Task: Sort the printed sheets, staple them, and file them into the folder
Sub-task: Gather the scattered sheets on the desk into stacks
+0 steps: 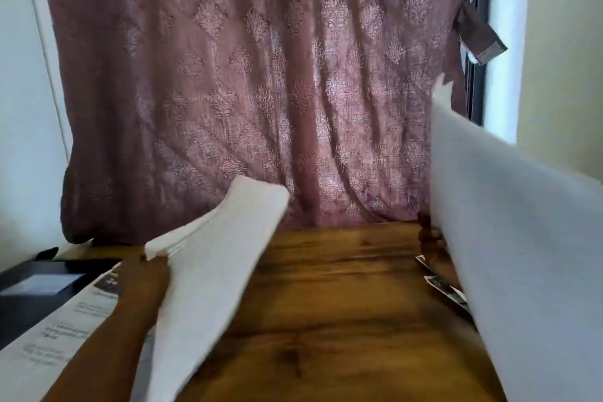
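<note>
I'm seeing my left hand [143,274] gripping a stack of sheets [208,271]; a blurred raised sheet [522,254] is hiding my right hand [434,245], grip unreadable.

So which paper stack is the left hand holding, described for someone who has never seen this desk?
Start at the wooden table in front of the purple curtain. Over its left side the left hand grips a thick stack of white sheets by its near corner. Unlike the printed page lying flat beneath, it is lifted, blank-faced and fanned.
</note>
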`<state>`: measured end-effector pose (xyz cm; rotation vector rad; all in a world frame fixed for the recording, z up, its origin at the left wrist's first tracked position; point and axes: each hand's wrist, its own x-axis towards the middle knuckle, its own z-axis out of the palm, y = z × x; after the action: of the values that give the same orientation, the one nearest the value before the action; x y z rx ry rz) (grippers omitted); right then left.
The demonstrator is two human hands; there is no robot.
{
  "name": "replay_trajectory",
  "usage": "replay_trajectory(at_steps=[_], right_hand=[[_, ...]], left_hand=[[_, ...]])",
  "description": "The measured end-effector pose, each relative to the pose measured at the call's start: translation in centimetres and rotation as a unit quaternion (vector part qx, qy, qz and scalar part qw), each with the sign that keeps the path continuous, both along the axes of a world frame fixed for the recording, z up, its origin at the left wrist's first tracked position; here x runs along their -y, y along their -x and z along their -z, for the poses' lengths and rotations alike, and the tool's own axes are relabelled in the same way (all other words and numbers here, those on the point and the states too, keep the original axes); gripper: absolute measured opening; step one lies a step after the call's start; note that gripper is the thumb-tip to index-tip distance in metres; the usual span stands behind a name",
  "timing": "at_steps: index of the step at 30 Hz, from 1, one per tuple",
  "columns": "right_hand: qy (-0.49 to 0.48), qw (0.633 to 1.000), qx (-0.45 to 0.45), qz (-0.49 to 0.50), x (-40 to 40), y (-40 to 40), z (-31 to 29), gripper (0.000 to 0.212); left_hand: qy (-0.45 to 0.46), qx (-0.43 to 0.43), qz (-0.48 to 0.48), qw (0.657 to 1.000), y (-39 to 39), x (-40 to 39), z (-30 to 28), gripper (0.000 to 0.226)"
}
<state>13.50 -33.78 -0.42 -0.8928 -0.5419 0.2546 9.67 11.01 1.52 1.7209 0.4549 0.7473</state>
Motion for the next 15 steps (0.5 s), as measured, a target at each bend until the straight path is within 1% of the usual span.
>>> replay_trajectory(at_steps=[1,2,3,4,5,6,7,8,10,12,14,15], right_hand=[[-0.041,0.996,0.084,0.006,1.3,-1.3,1.0,0.05],[-0.05,0.995,0.078,0.034,0.8,-1.1,1.3,0.047],[-0.034,0.994,0.069,0.078,-0.6,1.0,0.3,0.045],[0.005,0.992,0.054,0.116,-2.1,2.7,-0.8,0.043],[0.035,0.991,0.051,0.119,-3.9,3.5,-1.8,0.044],[0.024,0.992,-0.037,0.121,-4.3,4.0,-2.2,0.045],[0.058,0.975,-0.024,0.213,-4.6,4.3,-1.8,0.042],[0.07,0.957,-0.03,0.28,-5.5,4.8,-1.9,0.038],[0.112,0.949,-0.004,0.296,-6.8,4.8,-1.3,0.031],[0.196,0.918,0.038,0.343,-8.2,4.5,-0.8,0.021],[0.294,0.871,0.063,0.389,-9.9,4.3,-0.6,0.014],[0.324,0.857,0.066,0.395,-10.5,4.0,-0.2,0.013]], left_hand=[[-0.057,0.022,0.006,0.998,0.0,0.2,0.3,0.032],[-0.115,0.032,0.013,0.993,-0.2,0.3,0.5,0.03],[-0.156,0.03,0.022,0.987,-0.1,0.7,0.7,0.026],[-0.188,0.037,0.029,0.981,-0.2,0.9,0.8,0.024],[-0.197,0.046,0.043,0.978,-0.4,1.1,0.9,0.025],[-0.206,0.075,0.062,0.974,-0.4,1.4,0.9,0.028],[-0.218,0.095,0.066,0.969,-0.3,1.9,0.8,0.032],[-0.226,0.117,0.067,0.965,-0.3,2.2,0.7,0.036],[-0.214,0.134,0.09,0.963,-0.2,2.9,0.5,0.04],[-0.173,0.133,0.128,0.967,0.1,4.0,0.4,0.031],[-0.135,0.09,0.161,0.974,-0.2,4.7,0.8,0.018],[-0.105,0.049,0.187,0.975,-0.3,5.0,1.0,0.018]])
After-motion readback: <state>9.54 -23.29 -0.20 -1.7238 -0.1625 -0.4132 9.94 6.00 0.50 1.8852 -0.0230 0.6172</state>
